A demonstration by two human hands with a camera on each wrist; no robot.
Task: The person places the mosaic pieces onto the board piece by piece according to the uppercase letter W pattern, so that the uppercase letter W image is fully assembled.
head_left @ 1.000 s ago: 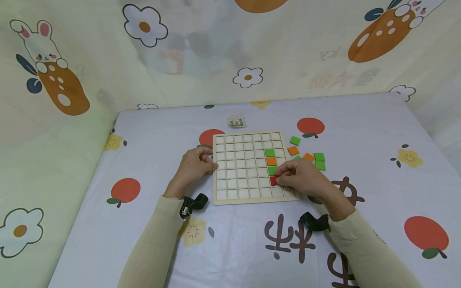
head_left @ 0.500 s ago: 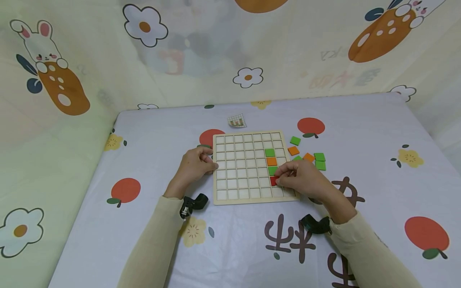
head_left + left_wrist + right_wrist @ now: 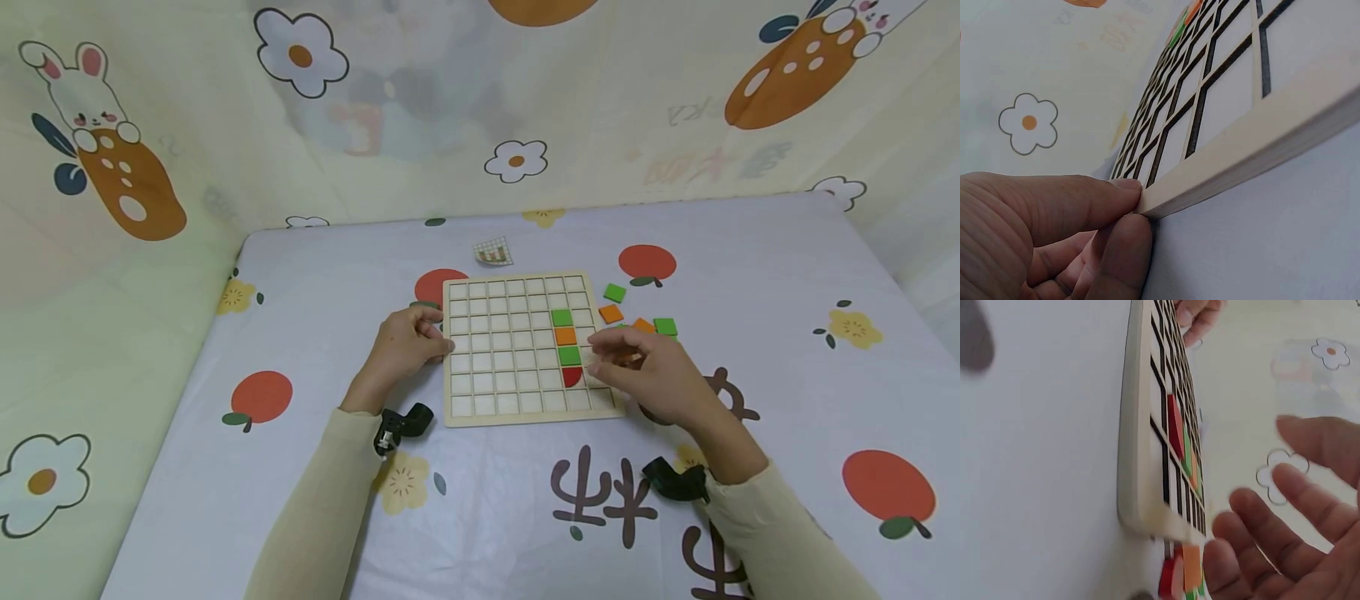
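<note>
My left hand (image 3: 401, 346) pinches the left edge of a pale wooden grid board (image 3: 532, 419); in the left wrist view the thumb (image 3: 1088, 203) lies on the rim, with a finger against its side. One column of the board holds a green tile (image 3: 562, 317), an orange tile (image 3: 565, 336), another green tile (image 3: 570, 356) and, nearest me, a red round-edged tile (image 3: 572, 377). My right hand (image 3: 656, 375) hovers over the board's right side, just right of the red tile, its fingers apart and holding nothing in the right wrist view.
Loose tiles lie right of the board, including a green tile (image 3: 615, 292), an orange tile (image 3: 611, 314) and another green tile (image 3: 664, 326); my right hand partly covers the group. Behind the board is a small card with a grid pattern (image 3: 492, 252). A printed cloth (image 3: 300, 500) covers the table.
My right hand has let go of the red tile and moved slightly right, uncovering it in its cell. My left hand stays at the board's edge.
</note>
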